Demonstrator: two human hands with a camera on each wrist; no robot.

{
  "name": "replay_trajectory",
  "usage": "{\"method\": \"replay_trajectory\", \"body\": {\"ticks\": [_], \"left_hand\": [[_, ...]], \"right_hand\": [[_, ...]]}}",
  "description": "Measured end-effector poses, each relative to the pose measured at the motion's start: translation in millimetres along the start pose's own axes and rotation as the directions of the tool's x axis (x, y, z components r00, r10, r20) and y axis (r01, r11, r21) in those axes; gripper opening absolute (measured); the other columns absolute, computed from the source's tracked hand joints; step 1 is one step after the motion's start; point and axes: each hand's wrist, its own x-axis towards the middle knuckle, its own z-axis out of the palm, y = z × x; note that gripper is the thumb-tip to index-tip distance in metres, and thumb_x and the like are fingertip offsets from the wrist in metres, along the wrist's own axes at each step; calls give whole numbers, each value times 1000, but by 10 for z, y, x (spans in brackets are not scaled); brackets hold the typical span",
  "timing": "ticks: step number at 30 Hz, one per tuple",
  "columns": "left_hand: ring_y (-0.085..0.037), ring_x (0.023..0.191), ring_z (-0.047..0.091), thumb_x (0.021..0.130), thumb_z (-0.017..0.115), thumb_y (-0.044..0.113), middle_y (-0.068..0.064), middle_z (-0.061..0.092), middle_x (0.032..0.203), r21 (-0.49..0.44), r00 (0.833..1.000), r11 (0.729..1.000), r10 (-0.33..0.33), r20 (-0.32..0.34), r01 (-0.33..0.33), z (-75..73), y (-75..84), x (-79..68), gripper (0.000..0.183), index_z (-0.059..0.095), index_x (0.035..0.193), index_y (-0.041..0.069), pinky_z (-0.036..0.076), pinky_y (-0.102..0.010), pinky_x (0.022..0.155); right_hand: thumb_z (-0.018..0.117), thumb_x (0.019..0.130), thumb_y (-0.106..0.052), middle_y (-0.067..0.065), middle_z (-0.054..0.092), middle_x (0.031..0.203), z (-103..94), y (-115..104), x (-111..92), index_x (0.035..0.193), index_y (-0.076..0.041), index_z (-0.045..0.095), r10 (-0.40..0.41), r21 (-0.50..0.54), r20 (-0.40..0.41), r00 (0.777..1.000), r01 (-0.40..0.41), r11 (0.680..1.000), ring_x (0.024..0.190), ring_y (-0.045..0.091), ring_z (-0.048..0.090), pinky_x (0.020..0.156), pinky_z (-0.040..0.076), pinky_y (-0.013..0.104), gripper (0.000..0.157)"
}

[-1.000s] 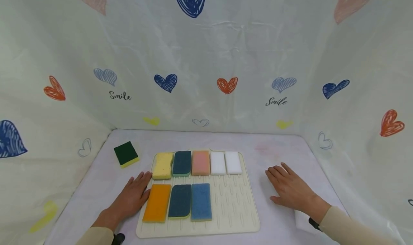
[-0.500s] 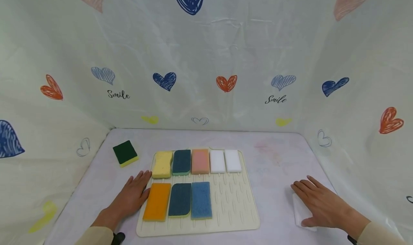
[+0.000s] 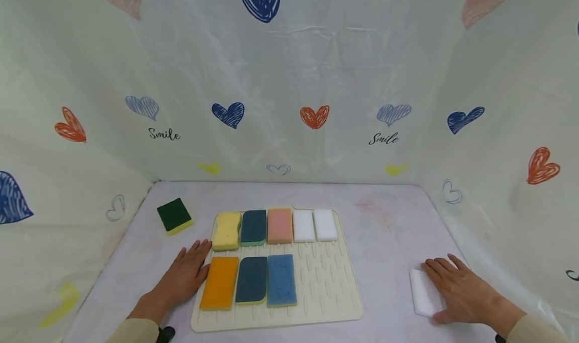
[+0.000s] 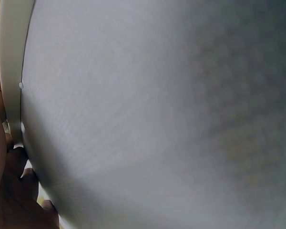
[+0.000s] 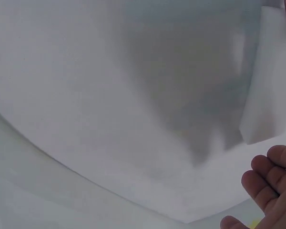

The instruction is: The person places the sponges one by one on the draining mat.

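My left hand (image 3: 181, 277) lies with its fingers stretched out at the left edge of the cream ridged mat (image 3: 327, 293), beside the orange sponge (image 3: 219, 283). The left wrist view shows its fingers (image 4: 19, 186) at the mat's side. Over at the right, my right hand (image 3: 466, 293) is spread above a white sponge (image 3: 425, 294) on the table, covering its right part. In the right wrist view the thumb is near one end of this white block (image 5: 269, 81), while the extended fingers (image 5: 271, 179) stand apart from its other end.
On the mat's back row sit a yellow sponge (image 3: 227, 231), a dark teal one (image 3: 254, 227), a pink one (image 3: 280, 226) and two white ones (image 3: 303, 226). In front lie another dark teal sponge (image 3: 252, 280) and a blue one (image 3: 281, 280). A green-topped sponge (image 3: 174, 215) lies at back left.
My right hand has moved right and toward me, from beside the mat to over the white sponge, then slightly further right. The left hand stays in place. The head view shifts slightly.
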Motion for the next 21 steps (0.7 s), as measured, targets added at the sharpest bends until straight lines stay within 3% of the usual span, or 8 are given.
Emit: {"method": "replay_trajectory", "body": {"ticks": [8,13,17,21], "left_hand": [[-45,158,27,107,62,35,-20,36,169,4,1000,1000,5,-7,-5,6,-5,-13,73,31,165,4,15,-70,126],[-46,158,27,107,62,36,-21,36,169,-5,1000,1000,7,-10,-7,-6,-1,-16,73,32,165,3,15,-71,126],[-45,158,27,107,62,35,-21,36,169,-5,1000,1000,10,-11,-10,-9,-4,-19,73,32,165,3,15,-70,126],[-45,158,28,107,62,33,-20,37,169,-1,1000,1000,16,-13,-16,-8,-8,-23,72,32,165,3,16,-70,126]], "right_hand": [[62,58,-98,15,61,137,63,61,30,140,0,56,23,73,11,1000,-24,997,126,41,56,111,38,73,128],[65,62,-96,15,62,134,54,71,20,137,1,57,30,103,10,999,-31,994,124,42,57,108,40,73,124],[67,65,-95,16,60,135,54,100,30,138,0,57,72,71,-43,996,-69,995,124,42,56,107,43,71,121],[78,69,-84,21,59,138,59,160,80,142,2,52,94,-22,-155,983,-98,995,125,43,55,105,46,69,116]]}}
